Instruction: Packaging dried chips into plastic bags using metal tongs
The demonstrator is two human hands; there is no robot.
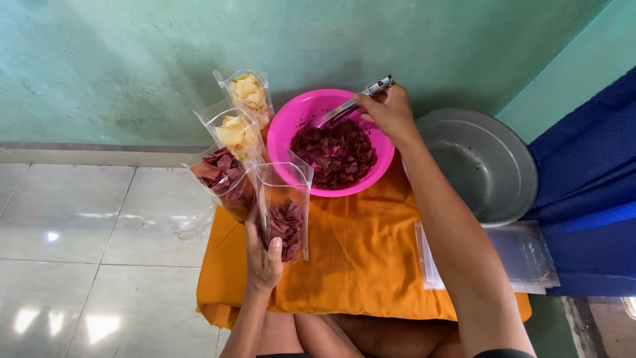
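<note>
My left hand (263,257) grips an upright clear plastic pouch (285,209), partly filled with dark red chips, on the orange cloth (361,265). My right hand (389,111) holds metal tongs (354,103) whose tips reach down into the pink bowl (291,119). The bowl holds a heap of dark red chips (334,154). It stands just behind the pouch.
Three filled pouches stand to the left: one with red chips (222,176) and two with yellow chips (237,132) (250,93). A grey metal basin (483,166) sits right of the bowl, with a stack of flat clear bags (523,255) beside it. White floor tiles lie left, a green wall behind.
</note>
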